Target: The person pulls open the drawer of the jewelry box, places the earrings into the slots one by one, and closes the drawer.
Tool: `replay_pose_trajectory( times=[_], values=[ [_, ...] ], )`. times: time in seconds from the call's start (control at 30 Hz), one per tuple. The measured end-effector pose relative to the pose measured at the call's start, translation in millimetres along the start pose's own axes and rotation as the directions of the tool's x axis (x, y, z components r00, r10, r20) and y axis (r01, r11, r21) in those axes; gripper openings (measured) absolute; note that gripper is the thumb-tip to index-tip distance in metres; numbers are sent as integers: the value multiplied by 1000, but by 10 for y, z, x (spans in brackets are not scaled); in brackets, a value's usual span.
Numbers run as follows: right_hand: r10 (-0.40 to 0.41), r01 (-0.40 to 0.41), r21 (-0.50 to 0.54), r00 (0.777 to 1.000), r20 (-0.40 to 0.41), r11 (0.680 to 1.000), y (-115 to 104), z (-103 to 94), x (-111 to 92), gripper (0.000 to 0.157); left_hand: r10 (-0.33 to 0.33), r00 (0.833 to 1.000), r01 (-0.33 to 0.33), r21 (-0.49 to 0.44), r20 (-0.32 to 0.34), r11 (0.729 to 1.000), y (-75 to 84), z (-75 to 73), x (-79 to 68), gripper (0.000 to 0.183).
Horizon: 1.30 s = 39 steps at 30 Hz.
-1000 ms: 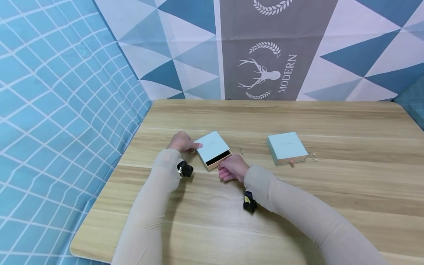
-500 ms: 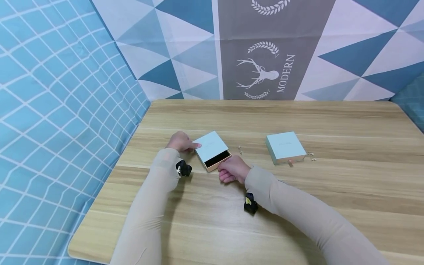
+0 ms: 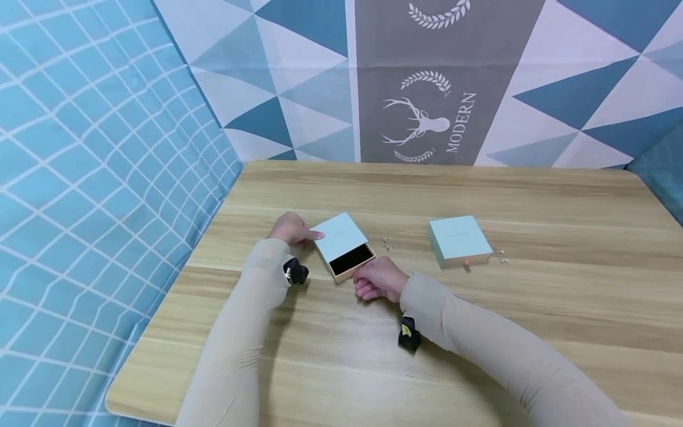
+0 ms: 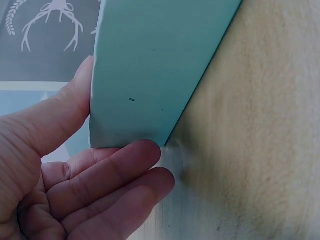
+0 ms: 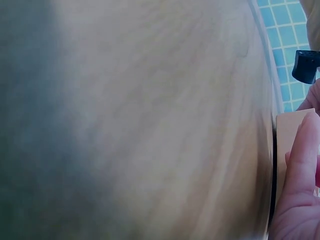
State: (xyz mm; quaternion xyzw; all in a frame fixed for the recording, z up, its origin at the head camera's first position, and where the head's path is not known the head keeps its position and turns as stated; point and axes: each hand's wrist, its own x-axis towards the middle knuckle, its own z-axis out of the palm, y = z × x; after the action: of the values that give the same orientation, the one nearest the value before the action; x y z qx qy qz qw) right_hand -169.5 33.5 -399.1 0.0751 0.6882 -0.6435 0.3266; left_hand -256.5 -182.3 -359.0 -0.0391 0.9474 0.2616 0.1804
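Observation:
A pale mint sliding gift box (image 3: 338, 233) lies at an angle on the table, its drawer (image 3: 341, 279) partly out and showing a black inside. My left hand (image 3: 290, 228) grips the box's outer sleeve at the back left corner. In the left wrist view, that hand's thumb lies on the top face and its fingers touch the end of the green side (image 4: 135, 90). At the drawer's front my right hand (image 3: 380, 280) pinches with curled fingers; any pull tab there is hidden. The right wrist view shows the peach drawer front (image 5: 288, 132) beside its fingers.
A second mint box (image 3: 460, 237), shut, with a pink ribbon tab (image 3: 467, 265), stands to the right. Tiny light pieces (image 3: 388, 246) lie right of the first box, and more small pieces (image 3: 503, 258) beside the second. Patterned cloth hangs behind the wooden table (image 3: 341, 367).
The drawer has slid further out towards me, and more of its black inside shows. My right hand has moved with it, towards me and slightly right. My left hand has stayed on the sleeve.

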Motion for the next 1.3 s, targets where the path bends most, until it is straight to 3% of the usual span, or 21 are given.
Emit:
replay_pose_trajectory(
  times=[1.3],
  values=[
    [6, -6, -3, 999, 52, 1000, 38, -102, -98, 14, -7, 1000, 7, 40, 14, 999, 45, -7, -10, 44]
  ],
)
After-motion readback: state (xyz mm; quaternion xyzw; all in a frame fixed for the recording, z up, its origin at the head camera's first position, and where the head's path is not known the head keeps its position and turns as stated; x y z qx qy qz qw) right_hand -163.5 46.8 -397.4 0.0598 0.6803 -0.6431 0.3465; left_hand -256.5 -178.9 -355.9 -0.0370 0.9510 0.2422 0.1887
